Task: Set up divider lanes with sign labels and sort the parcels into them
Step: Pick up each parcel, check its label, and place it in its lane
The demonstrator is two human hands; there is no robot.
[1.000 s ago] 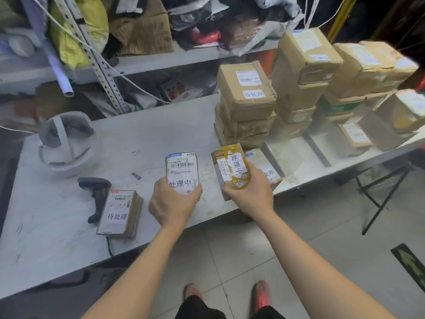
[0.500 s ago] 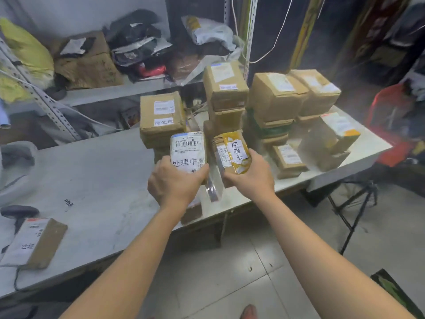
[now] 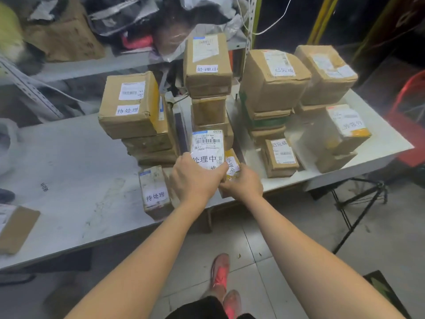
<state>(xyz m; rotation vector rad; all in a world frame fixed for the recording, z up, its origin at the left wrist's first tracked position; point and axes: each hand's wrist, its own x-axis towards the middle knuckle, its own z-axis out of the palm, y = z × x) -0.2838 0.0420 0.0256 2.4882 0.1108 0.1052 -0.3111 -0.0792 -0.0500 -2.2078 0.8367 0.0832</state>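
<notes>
- Left hand (image 3: 195,180) wraps fingers and thumb round the lower end of a white-labelled parcel (image 3: 208,147). Its label faces the camera and is marked 处理中.
- Right hand (image 3: 245,187) grips the near end of a yellow-taped parcel (image 3: 232,163) with curled fingers; it carries the same 处理中 tag.
- Parcels touch, the white-labelled one overlapping the other's left side.
- Both are at the front of the middle lane, just before the middle stack (image 3: 208,65), whose top box is also tagged 处理中. Cannot tell whether they rest on the table or hang just above it.
- Grey table (image 3: 69,162): front edge passes under both wrists, and the arms reach in from the floor side.
- Small 待处理 parcel (image 3: 155,192) sits right at that front edge, just beside the left wrist. Behind it is the 待处理 stack (image 3: 130,104).
- Dark divider strip (image 3: 181,132) stands between the 待处理 stack and the middle stack, in a narrow gap.
- To the right, a small 已完成 parcel (image 3: 279,157) lies near, with a strip of table top between it and the right hand. The 已完成 stack (image 3: 273,79) is behind it.
- 异常件 parcel (image 3: 347,125) sits toward the table's right end.
- Widest stretch of table top lies left of the 待处理 stack, out to a lone parcel (image 3: 16,226) at the left border.
- Tripod (image 3: 358,203) stands on the floor below the table's right corner.
</notes>
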